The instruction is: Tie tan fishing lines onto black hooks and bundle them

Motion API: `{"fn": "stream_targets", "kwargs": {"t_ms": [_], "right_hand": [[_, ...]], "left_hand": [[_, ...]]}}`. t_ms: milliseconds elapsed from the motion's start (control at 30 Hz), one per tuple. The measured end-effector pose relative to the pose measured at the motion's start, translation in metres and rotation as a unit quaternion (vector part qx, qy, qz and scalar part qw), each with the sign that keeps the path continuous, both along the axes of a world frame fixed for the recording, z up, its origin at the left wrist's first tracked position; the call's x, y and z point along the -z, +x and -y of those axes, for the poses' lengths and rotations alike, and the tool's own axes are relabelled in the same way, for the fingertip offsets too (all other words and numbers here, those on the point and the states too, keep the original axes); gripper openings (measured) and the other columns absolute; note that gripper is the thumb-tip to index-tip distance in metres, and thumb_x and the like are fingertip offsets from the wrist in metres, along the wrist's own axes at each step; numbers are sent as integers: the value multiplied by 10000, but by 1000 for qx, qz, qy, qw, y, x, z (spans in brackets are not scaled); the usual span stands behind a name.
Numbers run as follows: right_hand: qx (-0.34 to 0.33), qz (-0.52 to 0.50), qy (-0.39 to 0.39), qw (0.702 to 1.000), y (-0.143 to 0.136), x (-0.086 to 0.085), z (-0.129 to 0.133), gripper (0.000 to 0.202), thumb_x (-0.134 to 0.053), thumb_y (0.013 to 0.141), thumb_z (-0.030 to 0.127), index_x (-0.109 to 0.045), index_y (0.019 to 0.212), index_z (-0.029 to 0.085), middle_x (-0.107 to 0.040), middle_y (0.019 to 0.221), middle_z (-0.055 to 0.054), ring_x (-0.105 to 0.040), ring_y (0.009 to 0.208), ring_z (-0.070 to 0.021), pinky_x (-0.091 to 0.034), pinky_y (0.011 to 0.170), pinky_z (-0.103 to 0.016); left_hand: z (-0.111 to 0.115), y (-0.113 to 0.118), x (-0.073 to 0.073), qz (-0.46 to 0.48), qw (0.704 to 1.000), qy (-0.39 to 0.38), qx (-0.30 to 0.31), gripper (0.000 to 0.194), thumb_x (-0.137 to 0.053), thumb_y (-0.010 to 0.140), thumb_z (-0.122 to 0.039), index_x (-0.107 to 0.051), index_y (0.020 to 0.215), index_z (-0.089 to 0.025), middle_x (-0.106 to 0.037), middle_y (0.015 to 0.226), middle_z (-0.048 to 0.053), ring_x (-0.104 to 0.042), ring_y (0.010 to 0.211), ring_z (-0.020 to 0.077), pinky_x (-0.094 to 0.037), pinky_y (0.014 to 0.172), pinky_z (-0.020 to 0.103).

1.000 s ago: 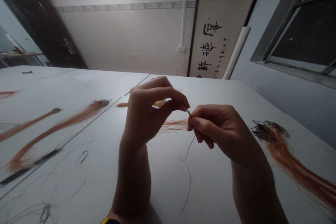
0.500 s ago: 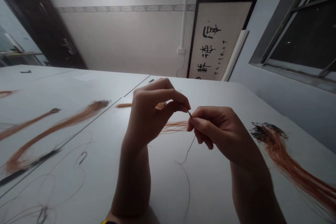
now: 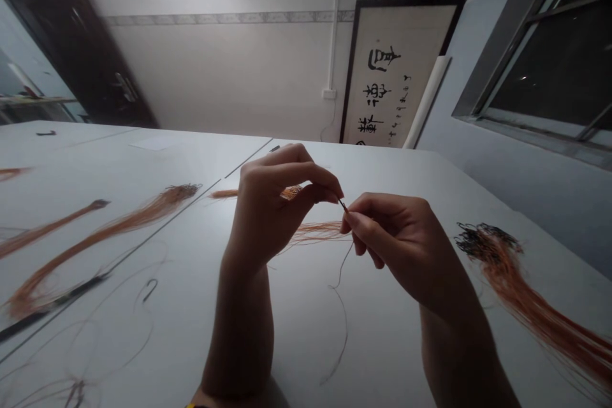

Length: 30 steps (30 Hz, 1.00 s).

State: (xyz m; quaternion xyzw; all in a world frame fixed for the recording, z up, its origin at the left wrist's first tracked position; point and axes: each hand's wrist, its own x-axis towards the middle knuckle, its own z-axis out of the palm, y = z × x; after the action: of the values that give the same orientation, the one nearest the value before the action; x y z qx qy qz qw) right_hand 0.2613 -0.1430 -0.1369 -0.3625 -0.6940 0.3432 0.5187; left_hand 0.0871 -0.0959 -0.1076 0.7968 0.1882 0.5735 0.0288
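Note:
Both hands meet in the middle above the white table (image 3: 306, 325). My left hand (image 3: 277, 204), on the left, pinches a small dark fishing hook (image 3: 342, 204) between thumb and fingertips; only a short length of its shank shows. My right hand (image 3: 392, 223) is closed at the hook's other end, thumb against forefinger, pinching thin line there. From under the right hand a loose length of fishing line (image 3: 345, 319) hangs in a bend. Behind the hands lie orange line strands (image 3: 320, 229), partly covered.
On the right lies a bundle of dark hooks (image 3: 485, 239) with orange lines. More orange bundles (image 3: 119, 223) stretch across the left. A single hook (image 3: 150, 290) and loose loops of line lie front left. A dark strip (image 3: 23, 325) runs along the table seam.
The hanging line has drawn upward; its lower end now shows above the frame's bottom edge. Both hands keep their pinch on the hook, shifted very slightly left.

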Motion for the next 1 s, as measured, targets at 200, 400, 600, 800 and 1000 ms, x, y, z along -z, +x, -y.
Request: {"fn": "stream_targets", "kwargs": {"t_ms": [200, 400, 600, 800, 1000], "right_hand": [[23, 13, 13, 1000, -1, -2, 2, 202, -571, 912, 238, -662, 748, 165, -530, 576, 41, -418, 469, -65, -304, 416, -220], [25, 17, 21, 999, -1, -3, 2, 199, -566, 910, 220, -657, 741, 167, -529, 574, 44, -421, 465, -64, -308, 418, -219], [23, 12, 15, 1000, -2, -2, 4, 202, -563, 915, 234, -657, 749, 168, -527, 577, 43, -416, 468, -67, -299, 417, -224], [20, 17, 14, 1000, -2, -2, 3, 198, -562, 911, 222, -659, 747, 166, -532, 585, 40, -422, 471, -66, -299, 420, -223], [6, 13, 8, 1000, -1, -2, 1, 209, -564, 930, 252, -665, 771, 161, -536, 592, 35, -427, 476, -63, -301, 427, -218]], "left_hand": [[1, 1, -1, 0, 1000, -4, -16, 185, -747, 738, -3, -723, 701, -183, -610, 669, -32, -561, 636, 71, -447, 597, 217], [2, 1, -1, -4, 1000, -2, -22, 170, -749, 748, -18, -724, 703, -181, -605, 670, -34, -557, 635, 66, -447, 598, 213], [2, 0, 0, 1, 1000, -4, -13, 169, -739, 758, -18, -724, 707, -179, -613, 674, -26, -562, 639, 73, -450, 603, 223], [2, 0, 0, 2, 1000, -6, -9, 161, -736, 771, -38, -721, 711, -187, -607, 670, -24, -563, 636, 80, -453, 588, 229], [0, -1, 1, 2, 1000, -8, -13, 165, -747, 769, -52, -724, 721, -208, -607, 671, -27, -564, 644, 85, -455, 594, 240]]}}
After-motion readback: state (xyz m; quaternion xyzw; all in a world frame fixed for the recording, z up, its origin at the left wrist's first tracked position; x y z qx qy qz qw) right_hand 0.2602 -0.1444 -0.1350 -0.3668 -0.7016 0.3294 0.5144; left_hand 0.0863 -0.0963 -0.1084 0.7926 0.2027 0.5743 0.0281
